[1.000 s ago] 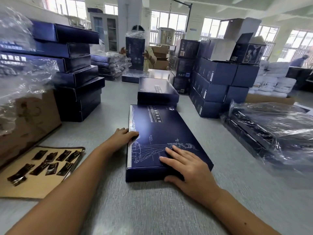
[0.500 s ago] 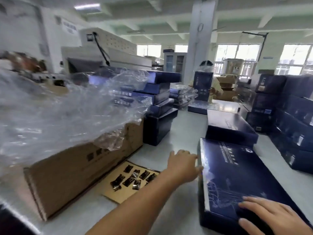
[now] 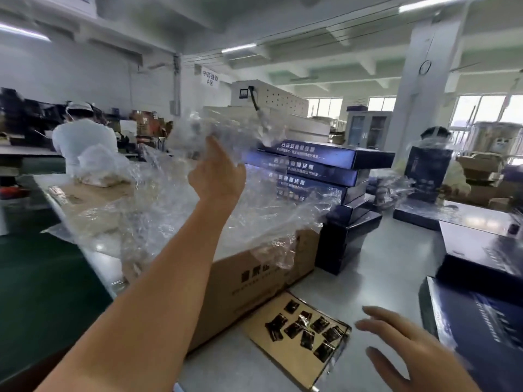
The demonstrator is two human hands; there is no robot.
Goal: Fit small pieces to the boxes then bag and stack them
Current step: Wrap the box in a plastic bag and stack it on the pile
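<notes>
My left hand is up in the heap of clear bags piled on the carton. Its fingers are buried in film, so I cannot tell whether they have a bag. My right hand hovers with fingers spread, holding nothing, just beside the dark blue box on the table. The film looks thin, crinkly and clingy. I judge several bags could lift together, or a trailing edge could sweep the small glossy pieces off their flat card. The box looks rigid and sharp-cornered.
</notes>
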